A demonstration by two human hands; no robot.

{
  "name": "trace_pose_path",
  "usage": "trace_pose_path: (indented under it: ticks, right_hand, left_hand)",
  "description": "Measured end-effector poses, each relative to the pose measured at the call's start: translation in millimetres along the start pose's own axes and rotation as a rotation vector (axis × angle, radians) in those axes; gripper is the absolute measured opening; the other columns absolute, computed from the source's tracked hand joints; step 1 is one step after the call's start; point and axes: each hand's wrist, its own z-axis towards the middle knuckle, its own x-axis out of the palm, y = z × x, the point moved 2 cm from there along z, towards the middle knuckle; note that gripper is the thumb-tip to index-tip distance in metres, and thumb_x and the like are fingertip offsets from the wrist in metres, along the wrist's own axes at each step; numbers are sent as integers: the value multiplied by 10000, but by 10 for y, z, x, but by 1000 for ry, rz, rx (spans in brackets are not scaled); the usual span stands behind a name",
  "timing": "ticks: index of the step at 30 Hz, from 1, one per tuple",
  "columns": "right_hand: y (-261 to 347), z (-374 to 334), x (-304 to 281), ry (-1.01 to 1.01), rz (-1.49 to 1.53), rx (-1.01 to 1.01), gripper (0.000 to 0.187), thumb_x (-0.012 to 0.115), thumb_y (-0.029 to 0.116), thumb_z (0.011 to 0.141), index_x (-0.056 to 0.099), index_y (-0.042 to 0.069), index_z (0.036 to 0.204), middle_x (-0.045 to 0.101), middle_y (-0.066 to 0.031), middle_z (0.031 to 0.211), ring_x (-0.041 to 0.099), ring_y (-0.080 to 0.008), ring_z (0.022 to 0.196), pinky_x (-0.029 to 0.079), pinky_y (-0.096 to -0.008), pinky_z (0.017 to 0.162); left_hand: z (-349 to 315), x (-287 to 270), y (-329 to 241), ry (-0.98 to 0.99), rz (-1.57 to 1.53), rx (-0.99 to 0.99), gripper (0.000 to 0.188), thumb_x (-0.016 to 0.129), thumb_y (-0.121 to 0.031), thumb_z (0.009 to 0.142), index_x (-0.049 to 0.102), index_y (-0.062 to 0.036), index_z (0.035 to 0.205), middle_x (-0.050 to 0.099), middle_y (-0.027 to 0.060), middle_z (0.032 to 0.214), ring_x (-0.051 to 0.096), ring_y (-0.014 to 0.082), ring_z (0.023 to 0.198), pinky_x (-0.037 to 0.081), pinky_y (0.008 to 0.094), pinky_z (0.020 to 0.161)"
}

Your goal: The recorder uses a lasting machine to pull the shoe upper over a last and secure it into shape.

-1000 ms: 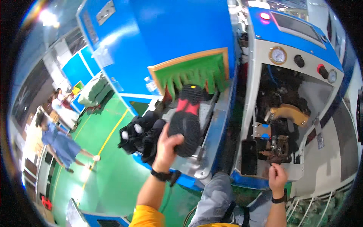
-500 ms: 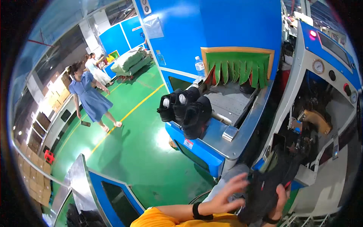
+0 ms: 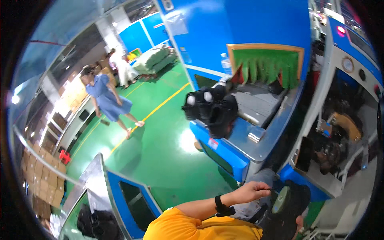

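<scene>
A black shoe (image 3: 299,197) is in front of me at the lower right, with the green top of a shoe last (image 3: 281,199) showing in its opening. My right hand (image 3: 299,222) grips the shoe from its far right side; most of that hand is hidden behind it. Left of the shoe, my left hand (image 3: 253,192) is closed in a pinch on a thin dark cord (image 3: 273,189) that runs toward the shoe opening. Several black shoes (image 3: 214,108) stand together on the metal end of the blue machine (image 3: 256,148).
Green strips (image 3: 266,68) hang over the machine's opening, a plastic bottle (image 3: 226,64) beside it. Another machine with a gauge (image 3: 347,64) stands at right, a dark phone-like slab (image 3: 305,154) on its edge. Black items (image 3: 98,224) lie lower left. A person in blue (image 3: 106,96) walks the aisle.
My left hand has gone from spread fingers to a pinch on the cord. The shoe has turned, exposing the green last top. The view has shifted, and the person in blue has stepped along.
</scene>
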Motion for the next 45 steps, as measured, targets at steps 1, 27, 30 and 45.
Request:
trace_pose_path:
  ticks: [1,27,30,45]
  right_hand:
    - [13,-14,8,8,0,5,738,654,224,864,396,53,1534,533,-169,1422,572,-306,1231,483,-450,1043]
    - [226,-139,-107,-17,-156,87,742,686,94,868,389,54,1546,482,-161,1495,499,-292,1330,420,-442,1116]
    - [232,-148,-102,-28,-165,87,744,689,79,868,389,54,1548,476,-161,1504,490,-291,1341,413,-441,1124]
    - [212,-281,-322,-50,-170,80,759,708,4,870,385,55,1555,446,-156,1546,448,-282,1398,376,-436,1166]
  left_hand:
    - [-28,-47,-33,-45,78,66,275,657,-305,1017,692,-35,1056,645,-26,842,550,86,749,448,275,670]
    - [-723,-1003,-572,-43,192,-110,311,632,-295,1028,732,-20,1134,636,15,730,579,112,626,465,289,564]
    - [-688,-901,-452,175,790,-68,494,645,-425,993,680,22,1198,725,158,876,670,286,742,531,380,687]
    - [263,545,147,-16,589,146,471,489,-447,1059,638,-16,942,664,264,815,627,492,782,464,578,691]
